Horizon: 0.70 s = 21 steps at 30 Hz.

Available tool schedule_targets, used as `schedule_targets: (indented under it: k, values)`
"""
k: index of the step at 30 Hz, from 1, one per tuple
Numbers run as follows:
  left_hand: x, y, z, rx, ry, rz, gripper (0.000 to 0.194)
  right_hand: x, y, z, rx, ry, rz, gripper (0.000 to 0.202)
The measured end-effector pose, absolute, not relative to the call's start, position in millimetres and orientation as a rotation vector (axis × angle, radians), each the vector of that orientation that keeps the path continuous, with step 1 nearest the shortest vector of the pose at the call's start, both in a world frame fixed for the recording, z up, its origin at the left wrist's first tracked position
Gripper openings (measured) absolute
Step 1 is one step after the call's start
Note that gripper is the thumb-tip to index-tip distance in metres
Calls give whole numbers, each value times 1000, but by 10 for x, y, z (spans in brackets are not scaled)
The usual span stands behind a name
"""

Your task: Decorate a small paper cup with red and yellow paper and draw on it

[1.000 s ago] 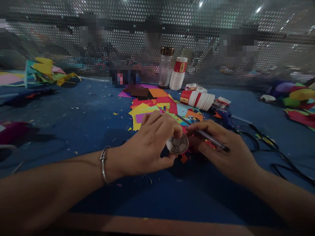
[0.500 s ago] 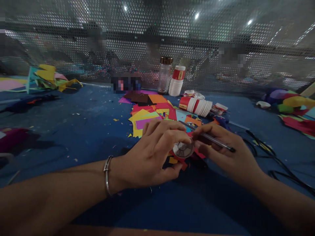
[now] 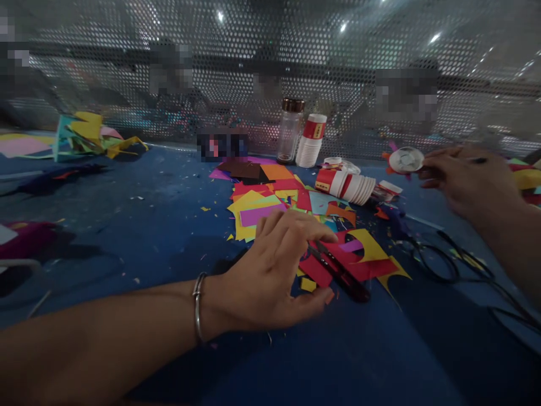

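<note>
My left hand [image 3: 283, 270] hovers over the blue table with its fingers apart and nothing between them. Under its fingertips lies a slim dark hand tool [image 3: 344, 276] with a reddish-black handle, on red and yellow paper scraps [image 3: 372, 254]. Off to the right, my right hand [image 3: 469, 175] is raised and pinches the edge of a round whitish disc-like piece [image 3: 406, 160]. Orange and purple paper bits stick out around the disc. A dark pen end [image 3: 479, 160] shows against the right hand; the rest of the pen is hidden.
A glass bottle [image 3: 290, 132] and stacked paper cups [image 3: 311, 141] stand at the back, beside a tipped stack of cups [image 3: 346, 185]. A blue glue gun [image 3: 391, 217] with a black cable [image 3: 439, 270] lies right. Behind is a perforated metal screen [image 3: 236, 84].
My right hand has carried the disc-like piece away from my left hand, up and to the right. The left hand stays with parted fingers, and the dark tool below is now uncovered.
</note>
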<state>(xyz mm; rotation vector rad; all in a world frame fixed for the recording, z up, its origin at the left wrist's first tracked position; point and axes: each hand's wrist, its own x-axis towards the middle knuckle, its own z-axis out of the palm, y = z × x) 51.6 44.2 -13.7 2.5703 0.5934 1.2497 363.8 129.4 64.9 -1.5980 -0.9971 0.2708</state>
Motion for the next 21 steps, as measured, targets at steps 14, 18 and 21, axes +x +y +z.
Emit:
schedule_targets:
  k: [14, 18, 21]
  values:
    - [517, 488, -141, 2558, 621, 1205, 45, 3976, 1851, 528, -2157, -1669, -150, 32]
    - [527, 513, -160, 2547, 627, 1182, 46, 3808, 2183, 489, -2072, -1961, -215, 36]
    - [530, 525, -169, 2554, 622, 1177, 47, 3663, 2459, 495, -2076, -2090, -266, 34]
